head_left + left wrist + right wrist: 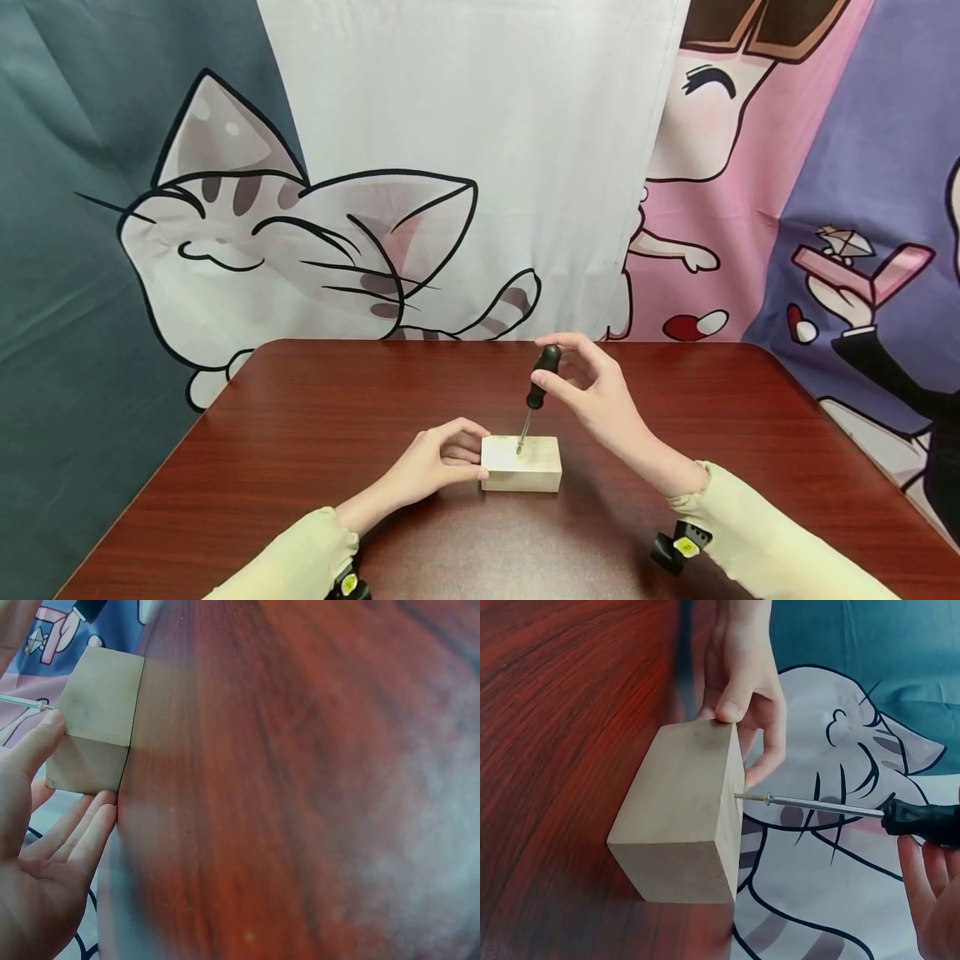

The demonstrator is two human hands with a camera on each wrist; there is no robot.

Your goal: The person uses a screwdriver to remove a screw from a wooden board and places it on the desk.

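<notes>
One pale wooden block [525, 467] sits at lower centre of the frame, where we see the left hand [437, 463] gripping its left end between thumb and fingers and the right hand [600, 392] pinching a black-handled screwdriver [536, 397] above it. We judge the screw [751, 798] barely seated in the top face: if it is going in, most of its thread is left to sink.

A tilted black-handled screwdriver [536, 395] meets a screw [751, 797] atop a pale wooden block [522, 467].
</notes>
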